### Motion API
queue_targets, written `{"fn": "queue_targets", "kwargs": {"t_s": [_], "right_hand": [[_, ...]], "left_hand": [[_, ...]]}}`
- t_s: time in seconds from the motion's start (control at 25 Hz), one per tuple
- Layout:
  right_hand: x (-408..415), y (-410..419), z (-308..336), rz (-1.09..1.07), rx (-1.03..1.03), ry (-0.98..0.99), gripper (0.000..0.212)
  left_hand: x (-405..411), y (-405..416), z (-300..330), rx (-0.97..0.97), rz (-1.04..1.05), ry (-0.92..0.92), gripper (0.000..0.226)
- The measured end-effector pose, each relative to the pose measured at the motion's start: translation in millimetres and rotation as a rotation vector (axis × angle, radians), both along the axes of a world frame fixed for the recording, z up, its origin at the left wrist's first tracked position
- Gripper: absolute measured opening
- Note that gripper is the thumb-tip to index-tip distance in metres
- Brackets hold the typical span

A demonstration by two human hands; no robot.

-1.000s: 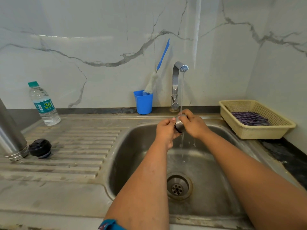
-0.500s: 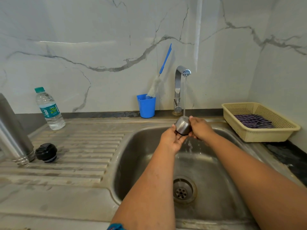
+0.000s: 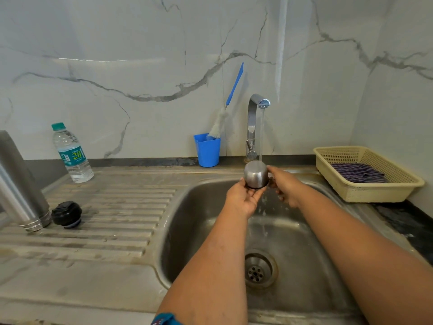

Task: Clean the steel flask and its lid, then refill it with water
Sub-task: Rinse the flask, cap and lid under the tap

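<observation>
Change: a second ago my hands covered the lid (image 3: 255, 174) under the tap (image 3: 257, 106); now it sits dome-up in the stream, exposed.
Meaning: outside is getting rinsed; I judge the inside comes next.
Left hand (image 3: 243, 199): cupped under the lid, holding it.
Right hand (image 3: 284, 186): fingertips touching the lid's side, otherwise loose.
Flask (image 3: 21, 184): on the tabletop far left, beside the black stopper (image 3: 66, 214).
Hidden: flask's top is cut off; lid's underside unseen.

Steel flask (image 3: 21, 184) top cut off
</observation>
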State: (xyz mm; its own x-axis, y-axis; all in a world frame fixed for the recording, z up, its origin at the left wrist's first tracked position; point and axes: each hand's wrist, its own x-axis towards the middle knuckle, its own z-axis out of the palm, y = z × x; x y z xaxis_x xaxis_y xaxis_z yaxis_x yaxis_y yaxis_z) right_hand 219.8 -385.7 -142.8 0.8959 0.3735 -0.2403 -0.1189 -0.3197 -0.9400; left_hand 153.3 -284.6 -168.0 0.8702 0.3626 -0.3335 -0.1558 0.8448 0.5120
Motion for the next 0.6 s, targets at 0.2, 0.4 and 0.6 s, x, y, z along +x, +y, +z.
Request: {"fn": "queue_targets", "kwargs": {"t_s": [0.2, 0.4, 0.6], "right_hand": [[2.5, 1.8, 2.1, 0.006, 0.115, -0.149, 0.027], [-9.1, -0.7, -0.4, 0.121, -0.206, -0.678, 0.027], [-19.4, -19.7, -3.4, 0.435, -0.454, -0.876, 0.047]], "left_hand": [[3.7, -1.8, -4.9, 0.183, -0.054, 0.121, 0.038], [-1.1, -4.6, -0.3, 0.120, -0.143, -0.057, 0.034], [7.5, -3.7, -3.4, 0.072, -0.090, -0.085, 0.029]]}}
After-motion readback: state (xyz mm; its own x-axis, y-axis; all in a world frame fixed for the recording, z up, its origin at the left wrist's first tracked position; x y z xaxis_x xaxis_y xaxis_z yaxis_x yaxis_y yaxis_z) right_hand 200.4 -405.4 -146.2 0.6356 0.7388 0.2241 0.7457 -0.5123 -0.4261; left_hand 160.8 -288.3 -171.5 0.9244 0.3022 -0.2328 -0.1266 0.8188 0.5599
